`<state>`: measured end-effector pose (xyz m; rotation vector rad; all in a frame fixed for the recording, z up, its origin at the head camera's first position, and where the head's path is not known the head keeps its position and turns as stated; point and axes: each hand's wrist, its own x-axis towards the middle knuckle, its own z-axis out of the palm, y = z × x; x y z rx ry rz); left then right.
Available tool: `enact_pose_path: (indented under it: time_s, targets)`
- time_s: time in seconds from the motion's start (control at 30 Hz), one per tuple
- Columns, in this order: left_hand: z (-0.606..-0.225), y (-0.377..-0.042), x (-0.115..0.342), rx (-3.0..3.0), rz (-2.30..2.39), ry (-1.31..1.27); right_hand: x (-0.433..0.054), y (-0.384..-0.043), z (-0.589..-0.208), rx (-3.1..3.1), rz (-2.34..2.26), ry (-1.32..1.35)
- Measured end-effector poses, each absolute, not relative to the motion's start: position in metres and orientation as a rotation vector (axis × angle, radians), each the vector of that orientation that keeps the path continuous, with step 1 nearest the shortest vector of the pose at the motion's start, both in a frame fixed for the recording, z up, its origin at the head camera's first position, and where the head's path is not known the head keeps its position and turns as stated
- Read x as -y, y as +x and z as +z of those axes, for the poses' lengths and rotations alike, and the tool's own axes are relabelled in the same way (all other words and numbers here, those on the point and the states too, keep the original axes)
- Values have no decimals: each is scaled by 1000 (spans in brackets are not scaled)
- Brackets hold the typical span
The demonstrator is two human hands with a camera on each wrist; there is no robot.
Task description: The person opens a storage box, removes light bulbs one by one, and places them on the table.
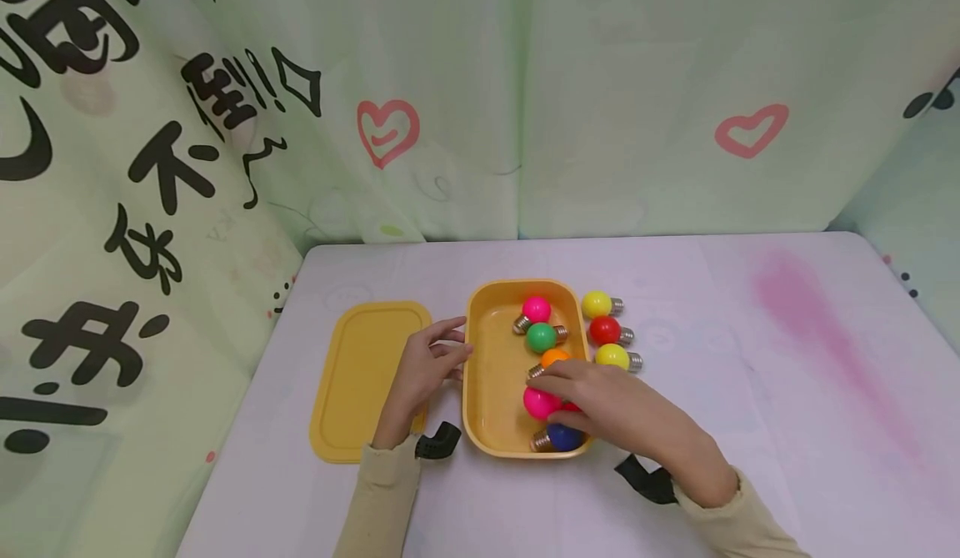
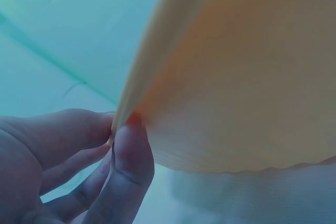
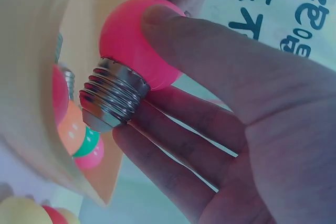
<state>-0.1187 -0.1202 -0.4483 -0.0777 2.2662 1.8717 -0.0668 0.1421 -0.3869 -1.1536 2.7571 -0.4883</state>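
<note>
A yellow tray (image 1: 489,374) stands on the table with several coloured light bulbs inside. My left hand (image 1: 429,366) pinches its left rim; the left wrist view shows thumb and finger on either side of the tray wall (image 2: 236,77). Over the tray's near right part, my right hand (image 1: 611,399) holds a pink light bulb (image 3: 134,45) between thumb and fingers, its metal screw base bare. Around it in the tray are a blue bulb (image 1: 564,438), an orange bulb (image 1: 555,358), a green bulb (image 1: 541,338), another pink bulb (image 1: 536,308) and a partly hidden red bulb (image 1: 572,407).
Left of the tray lies a flat yellow lid (image 1: 367,374), partly behind the left forearm. Along the tray's right side are two yellow bulbs (image 1: 597,304) and a red bulb (image 1: 604,329). A patterned curtain (image 1: 622,99) hangs behind the table.
</note>
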Motion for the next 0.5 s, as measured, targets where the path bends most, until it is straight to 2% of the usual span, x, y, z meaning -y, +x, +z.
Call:
enact_pose_path:
  time_s: [0.5]
  targets:
    - [-449,-118,121,-2269,1879,-75,-170,-67,-379,-2848,-461,-1085]
